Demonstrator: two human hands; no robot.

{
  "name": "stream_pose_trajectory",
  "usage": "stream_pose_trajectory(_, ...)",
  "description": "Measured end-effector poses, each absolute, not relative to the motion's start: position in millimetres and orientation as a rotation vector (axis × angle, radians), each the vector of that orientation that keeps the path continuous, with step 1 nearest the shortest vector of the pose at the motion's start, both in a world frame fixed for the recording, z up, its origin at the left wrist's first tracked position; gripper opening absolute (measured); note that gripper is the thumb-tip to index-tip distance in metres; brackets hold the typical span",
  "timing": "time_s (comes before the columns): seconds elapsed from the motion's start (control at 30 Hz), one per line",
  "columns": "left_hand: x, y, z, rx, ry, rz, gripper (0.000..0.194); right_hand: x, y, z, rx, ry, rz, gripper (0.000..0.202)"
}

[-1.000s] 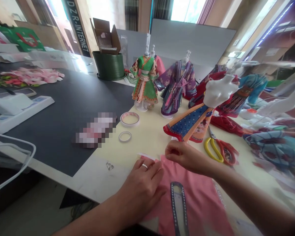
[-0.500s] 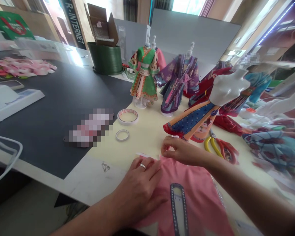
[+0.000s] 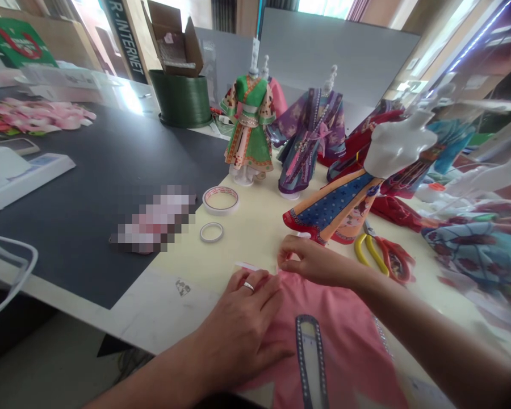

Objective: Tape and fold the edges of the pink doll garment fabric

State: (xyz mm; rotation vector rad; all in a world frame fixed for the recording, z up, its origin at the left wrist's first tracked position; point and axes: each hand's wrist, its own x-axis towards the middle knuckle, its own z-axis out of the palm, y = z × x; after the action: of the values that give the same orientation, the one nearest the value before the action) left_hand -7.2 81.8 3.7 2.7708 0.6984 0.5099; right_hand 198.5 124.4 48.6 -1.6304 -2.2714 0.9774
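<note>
A pink satin garment piece (image 3: 349,335) lies on the pale worktop in front of me, with a long neck opening edged by beaded grey trim (image 3: 322,355). My left hand (image 3: 242,318), a ring on one finger, rests flat on its left part with the fingers stretched out. At the far edge of the cloth, my right hand (image 3: 309,258) is closed in a pinch; its fingertips meet the pink fabric there, partly hidden. A narrow white strip (image 3: 247,266) shows just beyond my left fingers.
Beyond the cloth lie a wide tape roll (image 3: 220,201) and a narrow tape roll (image 3: 212,232). Yellow-and-red-handled scissors (image 3: 383,255) are near my right forearm. Dressed mannequins, one in green (image 3: 249,125), one in purple (image 3: 309,142), stand behind, beside a white torso (image 3: 400,142).
Both hands stay at almost the same places on the pink garment. The right fingers have curled slightly tighter, and the view has shifted a little.
</note>
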Motion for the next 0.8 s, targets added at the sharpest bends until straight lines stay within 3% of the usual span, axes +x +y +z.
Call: stream_pose_trajectory(0.8,-7.7,81.0,3.2,2.778,0.692,0.498,0.056,190.5,118.9,50.3,-1.695,-2.239,0.912,0.014)
